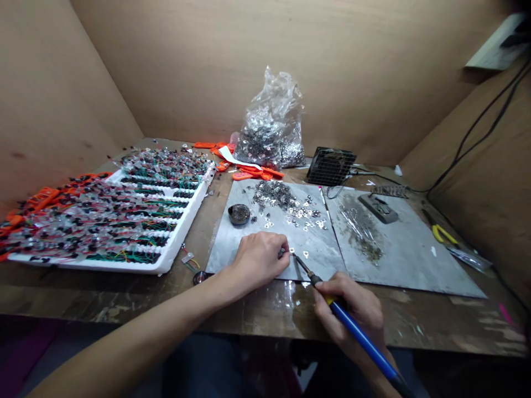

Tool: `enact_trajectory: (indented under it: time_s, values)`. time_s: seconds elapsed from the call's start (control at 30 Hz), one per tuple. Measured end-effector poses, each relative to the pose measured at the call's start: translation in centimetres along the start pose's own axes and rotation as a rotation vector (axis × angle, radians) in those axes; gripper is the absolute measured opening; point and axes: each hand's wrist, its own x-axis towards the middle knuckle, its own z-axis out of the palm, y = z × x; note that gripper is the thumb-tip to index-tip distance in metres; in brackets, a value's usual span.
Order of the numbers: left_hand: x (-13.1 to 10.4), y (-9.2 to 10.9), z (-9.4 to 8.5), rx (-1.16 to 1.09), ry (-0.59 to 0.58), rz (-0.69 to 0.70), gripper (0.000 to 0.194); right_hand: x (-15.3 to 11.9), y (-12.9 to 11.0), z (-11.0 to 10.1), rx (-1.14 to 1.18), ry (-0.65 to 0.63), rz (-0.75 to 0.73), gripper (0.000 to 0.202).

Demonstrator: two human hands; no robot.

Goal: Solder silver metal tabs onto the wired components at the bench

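Observation:
My left hand (262, 255) rests on the grey metal plate (232, 243), its fingers pinched on a small dark part (281, 252). In my right hand (352, 309) is a blue soldering iron (359, 334), pointing up and left. The iron's tip is beside a small silver piece (292, 251), just right of my left fingers. Another silver piece (306, 255) lies a little further right. Beyond my hands is a pile of small dark and silver parts (276, 194), with a small black cup (239, 214) to its left.
A white foam tray (182, 232) of wired parts fills the left. Behind stand a clear bag of parts (271, 124), orange pieces (259, 173) and a black fan (331, 166). Rightward lie an iron stand (378, 208), solder scraps (365, 235) and yellow-handled pliers (443, 234).

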Motion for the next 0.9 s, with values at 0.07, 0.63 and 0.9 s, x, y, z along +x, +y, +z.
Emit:
enact_trajectory:
  time_s: [0.07, 0.63, 0.9]
  values:
    - [-0.02, -0.03, 0.03, 0.004, 0.003, 0.006, 0.019, -0.21, 0.04, 0.01, 0.015, 0.064, 0.02, 0.02]
    - [0.06, -0.32, 0.44, 0.015, 0.041, 0.027, 0.018, 0.19, -0.05, -0.19, -0.018, -0.04, -0.028, 0.018]
    - [-0.1, -0.16, 0.27, 0.032, 0.031, 0.025, 0.019, 0.26, -0.11, -0.15, 0.011, -0.038, -0.009, 0.017]
